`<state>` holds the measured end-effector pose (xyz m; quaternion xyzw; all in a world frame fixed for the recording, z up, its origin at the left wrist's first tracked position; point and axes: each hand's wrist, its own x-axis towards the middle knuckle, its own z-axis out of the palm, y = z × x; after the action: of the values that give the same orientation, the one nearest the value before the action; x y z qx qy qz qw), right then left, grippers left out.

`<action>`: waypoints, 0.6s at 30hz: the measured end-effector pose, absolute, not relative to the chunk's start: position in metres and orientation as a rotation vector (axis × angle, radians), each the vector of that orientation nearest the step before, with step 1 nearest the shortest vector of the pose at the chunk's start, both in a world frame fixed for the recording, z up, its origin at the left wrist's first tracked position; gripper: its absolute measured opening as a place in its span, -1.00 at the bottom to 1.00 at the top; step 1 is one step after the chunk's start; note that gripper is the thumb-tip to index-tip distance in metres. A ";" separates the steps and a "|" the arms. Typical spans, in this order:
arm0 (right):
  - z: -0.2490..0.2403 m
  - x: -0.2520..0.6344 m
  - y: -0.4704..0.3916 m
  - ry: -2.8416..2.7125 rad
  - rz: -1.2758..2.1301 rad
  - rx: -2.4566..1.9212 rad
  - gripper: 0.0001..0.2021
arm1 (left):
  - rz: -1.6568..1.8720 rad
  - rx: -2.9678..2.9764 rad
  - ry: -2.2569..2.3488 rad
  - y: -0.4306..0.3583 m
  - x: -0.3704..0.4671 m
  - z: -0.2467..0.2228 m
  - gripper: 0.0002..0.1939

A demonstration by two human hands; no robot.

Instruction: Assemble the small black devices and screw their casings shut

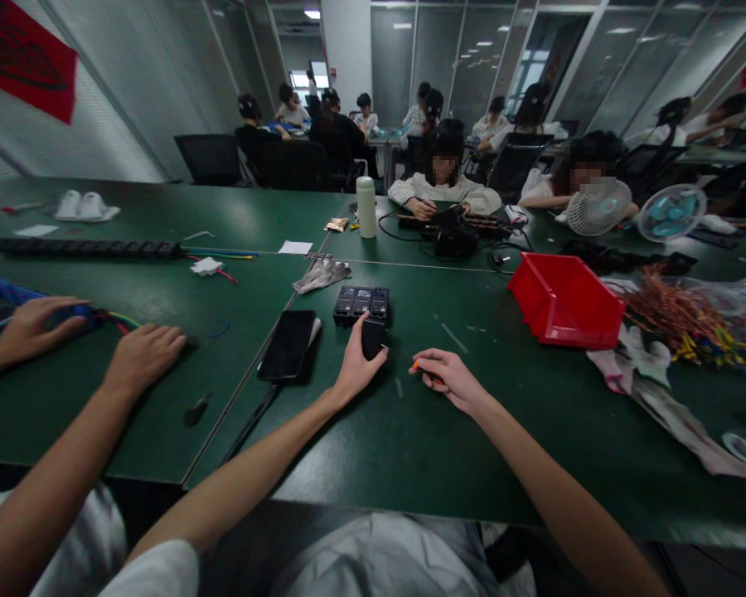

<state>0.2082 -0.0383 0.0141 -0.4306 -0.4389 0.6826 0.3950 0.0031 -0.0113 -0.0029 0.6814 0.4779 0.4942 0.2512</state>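
A small black block (374, 338) is gripped between the thumb and fingers of my left hand (359, 361), just above the green table (373, 448). Right in front of it lies a black module with three sections (361, 305). My right hand (448, 377) pinches a thin tool with an orange and black handle (433, 377); its orange end points left, toward the block, with a gap between them. To the left of my left hand, a black phone (288, 344) rests on the table with a dark cable running from its lower end.
A red bin (563, 300) stands at the right beside copper wires (680, 315) and gloves (650, 365). Beyond are a bottle (365, 207), a grey glove (322, 275) and fans (671, 212). A neighbour's hands (140, 356) work at the left; people sit opposite.
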 end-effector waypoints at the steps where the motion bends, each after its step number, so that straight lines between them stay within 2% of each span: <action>1: 0.014 0.208 -0.038 -1.138 1.703 -1.106 -0.71 | 1.340 1.867 1.296 -0.011 0.003 -0.003 -0.26; 10: 0.012 0.208 -0.042 -1.495 1.223 -1.196 -0.71 | 1.331 1.926 1.281 -0.012 0.004 -0.003 -0.24; 18: 0.011 0.211 -0.046 -1.900 0.555 -1.119 -0.87 | 1.312 1.925 1.259 -0.012 0.002 -0.004 -0.23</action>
<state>0.2107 -0.0456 0.0105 -0.4466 -0.7582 0.2216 0.4203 0.0024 -0.0122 -0.0041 0.7049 0.4610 0.4805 0.2445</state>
